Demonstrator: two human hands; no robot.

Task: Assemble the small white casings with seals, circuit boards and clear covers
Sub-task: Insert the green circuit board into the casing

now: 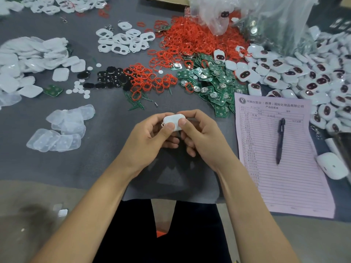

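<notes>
Both of my hands are curled round one small white casing [174, 121], near the middle of the grey table [95, 168]: my left hand [152, 137] pinches it from the left with the thumb on its near face, and my right hand [197, 135] clamps the other end, thumb pressed beside the left one. I judge this to be the closing step, squeezing the shell together, though I cannot tell what is inside it or whether it has snapped fully. Next I would expect to need even pressure along the seam, then a place for the piece among the finished units [296, 73] heaped far right, their dark red windows facing up. After that a fresh start calls for parts from the loose heaps: clear covers [62, 130] near left, more white shells [28, 63] far left, white frames [121, 42] farther back, black pads [110, 78] in the middle, red seals [190, 40] in a big mound, and green circuit boards [212, 82] just right of them. As for containers, the only one I see is a crumpled clear plastic bag [266, 19] at the far right; it seems to hold shiny round metal pieces, but I cannot make them out. A pink form [284, 168] with a pen [280, 141] on it lies near right
</notes>
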